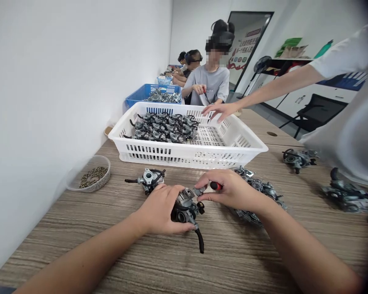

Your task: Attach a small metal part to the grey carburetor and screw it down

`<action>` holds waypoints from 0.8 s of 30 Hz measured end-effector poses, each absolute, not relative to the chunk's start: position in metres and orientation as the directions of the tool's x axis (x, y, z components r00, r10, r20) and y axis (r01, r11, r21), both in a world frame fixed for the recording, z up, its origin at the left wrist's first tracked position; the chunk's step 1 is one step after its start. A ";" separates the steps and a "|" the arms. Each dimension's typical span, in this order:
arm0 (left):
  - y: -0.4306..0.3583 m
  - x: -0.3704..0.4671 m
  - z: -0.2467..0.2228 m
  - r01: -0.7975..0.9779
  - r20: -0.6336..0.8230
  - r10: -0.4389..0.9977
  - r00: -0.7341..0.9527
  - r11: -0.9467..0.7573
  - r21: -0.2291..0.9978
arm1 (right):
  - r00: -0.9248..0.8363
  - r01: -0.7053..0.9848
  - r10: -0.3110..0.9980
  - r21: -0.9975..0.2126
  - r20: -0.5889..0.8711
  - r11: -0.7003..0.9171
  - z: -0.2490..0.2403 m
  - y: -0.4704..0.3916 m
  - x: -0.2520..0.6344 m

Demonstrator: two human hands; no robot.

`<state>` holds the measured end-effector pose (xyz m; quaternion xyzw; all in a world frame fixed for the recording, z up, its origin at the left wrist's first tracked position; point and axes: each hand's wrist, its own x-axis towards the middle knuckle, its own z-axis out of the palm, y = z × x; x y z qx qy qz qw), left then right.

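Note:
A grey metal carburetor (185, 200) with a black rubber hose lies on the wood-grain table, and my left hand (161, 209) is wrapped round its left side. At its upper right, the thumb and forefinger of my right hand (236, 188) pinch a small metal part (199, 191). The red and black handle (216, 185) of what looks like a screwdriver is tucked in the same hand; its shaft is hidden. Just behind my left hand rests another carburetor (149, 176). A pile of metal carburetor parts (263, 190) lies beyond and partly under my right forearm.
A white basket (187, 157) of carburetors stands ahead, with a co-worker's hand (222, 110) over its right side. Left is a clear tub (102, 181) of small screws. More carburetors (299, 159) lie right. Behind are a blue crate (135, 96) and a seated person (210, 79).

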<state>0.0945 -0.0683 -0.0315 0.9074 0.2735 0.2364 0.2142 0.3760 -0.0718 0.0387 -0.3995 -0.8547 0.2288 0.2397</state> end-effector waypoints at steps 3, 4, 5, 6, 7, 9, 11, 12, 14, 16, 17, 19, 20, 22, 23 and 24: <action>-0.066 0.091 -0.027 0.380 0.279 0.571 0.772 -0.767 0.518 | -0.570 0.581 0.795 -0.581 0.210 0.570 0.037 -0.072 0.374; -0.065 0.091 -0.026 0.374 0.272 0.561 0.782 -0.771 0.515 | -0.571 0.584 0.795 -0.579 0.206 0.569 0.036 -0.072 0.373; -0.065 0.090 -0.024 0.370 0.261 0.552 0.792 -0.773 0.515 | -0.574 0.584 0.793 -0.577 0.203 0.571 0.035 -0.072 0.372; -0.064 0.089 -0.022 0.366 0.246 0.543 0.803 -0.774 0.516 | -0.579 0.582 0.790 -0.576 0.202 0.574 0.034 -0.072 0.371; -0.064 0.089 -0.021 0.360 0.230 0.532 0.815 -0.776 0.518 | -0.584 0.578 0.786 -0.577 0.203 0.578 0.033 -0.072 0.370; -0.064 0.089 -0.018 0.336 0.212 0.504 0.837 -0.780 0.528 | -0.590 0.568 0.780 -0.578 0.209 0.585 0.031 -0.072 0.369; -0.064 0.088 -0.016 0.310 0.220 0.486 0.846 -0.783 0.539 | -0.592 0.568 0.777 -0.575 0.212 0.589 0.029 -0.072 0.369; -0.064 0.088 -0.016 0.302 0.229 0.483 0.845 -0.785 0.542 | -0.593 0.571 0.777 -0.570 0.211 0.591 0.028 -0.072 0.369; -0.064 0.087 -0.017 0.297 0.243 0.483 0.841 -0.788 0.539 | -0.594 0.579 0.777 -0.559 0.210 0.593 0.027 -0.072 0.370; -0.064 0.086 -0.018 0.299 0.249 0.485 0.838 -0.791 0.534 | -0.593 0.579 0.776 -0.556 0.215 0.596 0.026 -0.071 0.371; -0.064 0.086 -0.018 0.300 0.252 0.487 0.836 -0.791 0.533 | -0.592 0.577 0.775 -0.557 0.219 0.598 0.026 -0.071 0.371; -0.064 0.086 -0.019 0.299 0.258 0.488 0.834 -0.792 0.532 | -0.591 0.574 0.774 -0.554 0.228 0.602 0.026 -0.071 0.371; -0.063 0.086 -0.019 0.295 0.264 0.486 0.833 -0.794 0.531 | -0.592 0.575 0.773 -0.551 0.230 0.604 0.026 -0.071 0.371; -0.063 0.085 -0.018 0.286 0.273 0.480 0.834 -0.798 0.530 | -0.594 0.581 0.772 -0.542 0.226 0.607 0.026 -0.072 0.371; -0.062 0.085 -0.018 0.281 0.271 0.475 0.837 -0.800 0.531 | -0.598 0.583 0.770 -0.538 0.224 0.609 0.027 -0.072 0.371; -0.062 0.084 -0.017 0.276 0.267 0.468 0.842 -0.800 0.532 | -0.605 0.582 0.765 -0.532 0.222 0.615 0.028 -0.073 0.371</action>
